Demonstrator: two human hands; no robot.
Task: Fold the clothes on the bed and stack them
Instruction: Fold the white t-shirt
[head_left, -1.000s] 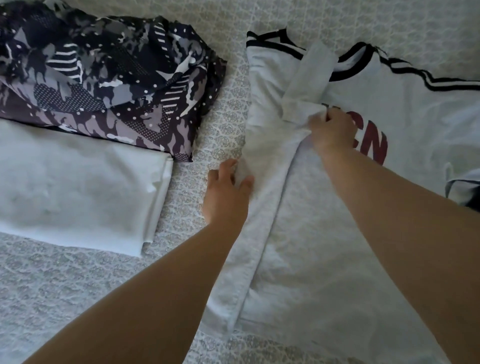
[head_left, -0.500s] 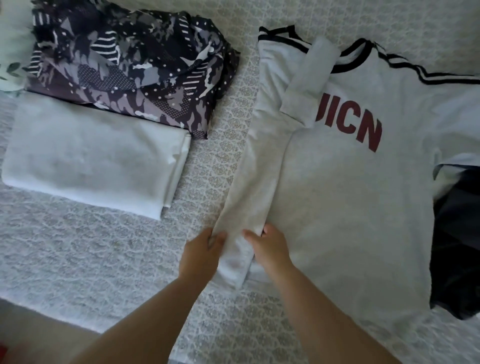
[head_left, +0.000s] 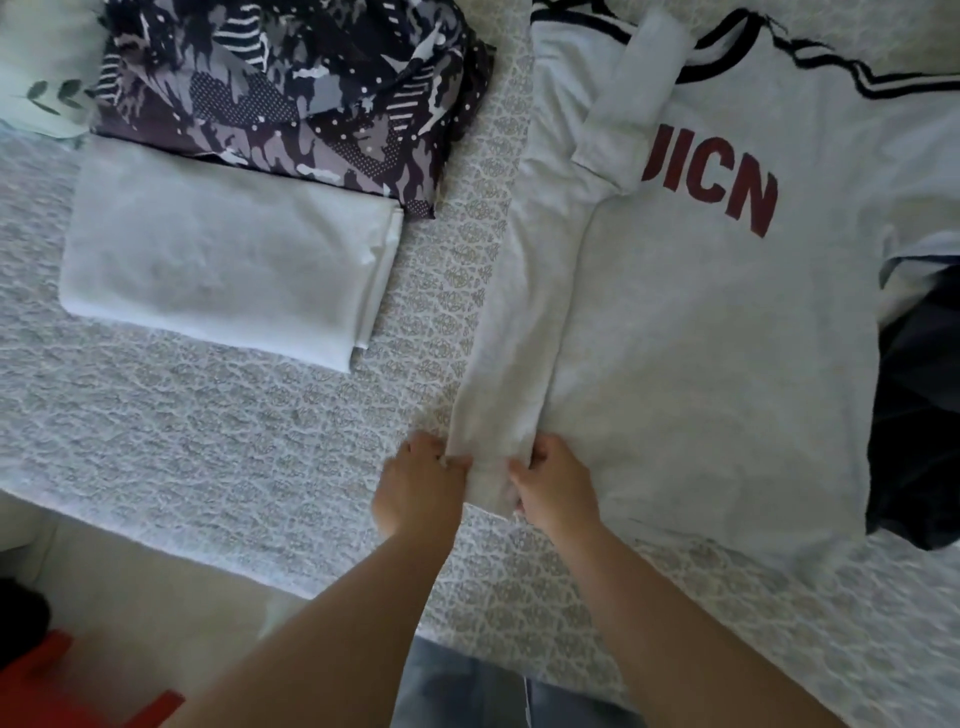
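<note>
Both hands down at the near hem of the white T-shirt (head_left: 701, 338) — left hand (head_left: 421, 486) pinching the outer edge of the folded-in side panel (head_left: 511, 364), fingers curled onto the cloth; right hand (head_left: 556, 483) gripping the inner edge of that same strip, fingertips tucked under the fabric. Strip held taut between the two, only a narrow band of cloth apart. Running away from the hands, up the shirt: folded panel lying flat along the body, short sleeve (head_left: 631, 98) turned in over the chest, covering the start of the dark red lettering (head_left: 714, 189). Black-trimmed collar (head_left: 719, 57) at the far end, black stripes (head_left: 883, 83) out along the shoulder beyond the right hand. Shirt spread face up on the patterned bedspread (head_left: 234, 441). Beyond the left hand and well off to its outer side — a folded white garment (head_left: 223, 260), and touching its far edge a folded dark camouflage-print garment (head_left: 291, 88). Well out past the right hand, a dark garment (head_left: 919, 415) tucked partly under the shirt's far side. Bed edge just under the wrists
</note>
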